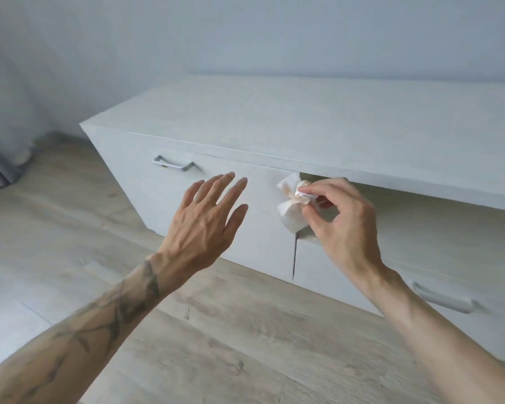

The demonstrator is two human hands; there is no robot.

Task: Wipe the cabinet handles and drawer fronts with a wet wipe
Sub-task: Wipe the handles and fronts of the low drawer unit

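A low white cabinet (318,121) stands against the wall. Its left drawer front (146,188) carries a chrome handle (174,164). The right drawer (438,246) is pulled out slightly and has a white handle (443,297) low at the right. My right hand (341,223) pinches a crumpled, stained wet wipe (290,205) at the seam between the two fronts. My left hand (207,223) hovers with straight spread fingers in front of the left drawer front, holding nothing.
Light wood-look flooring (216,330) lies in front of the cabinet. A grey curtain (0,167) hangs at the far left. A pale wall (245,33) rises behind the cabinet.
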